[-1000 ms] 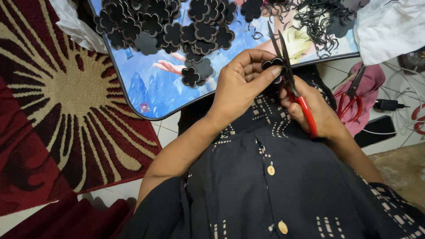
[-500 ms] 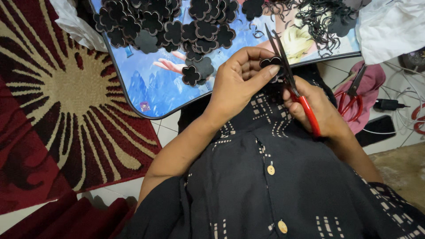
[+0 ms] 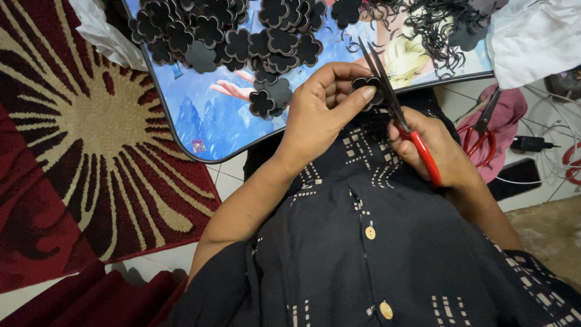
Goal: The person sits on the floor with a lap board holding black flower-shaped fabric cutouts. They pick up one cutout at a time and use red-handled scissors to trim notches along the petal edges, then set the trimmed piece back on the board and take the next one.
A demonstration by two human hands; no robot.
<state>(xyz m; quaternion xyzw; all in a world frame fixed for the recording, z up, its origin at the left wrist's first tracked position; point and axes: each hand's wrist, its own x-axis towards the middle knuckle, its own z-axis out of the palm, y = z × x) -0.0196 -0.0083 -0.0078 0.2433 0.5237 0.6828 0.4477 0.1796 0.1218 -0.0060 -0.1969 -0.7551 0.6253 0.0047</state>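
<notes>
My left hand (image 3: 324,106) pinches a small black flower-shaped foam piece (image 3: 367,85) between thumb and fingers, held over my lap. My right hand (image 3: 439,151) grips red-handled scissors (image 3: 399,115), their blades pointing up and lying against the piece's right side. Both hands hover just in front of a low table with a blue cartoon picture top (image 3: 206,115). On that top lies a heap of several black flower cutouts (image 3: 236,36), with a tangle of thin black offcut strips (image 3: 436,24) at its right.
A red and cream patterned rug (image 3: 72,139) covers the floor at left. A second pair of red scissors (image 3: 481,130) lies on a pink cloth at right, near a black plug, white cables and white fabric (image 3: 532,36). My black buttoned shirt fills the foreground.
The scissors and the foam piece have shifted only slightly between my hands; the left fingers have turned the piece a little. Everything else is still.
</notes>
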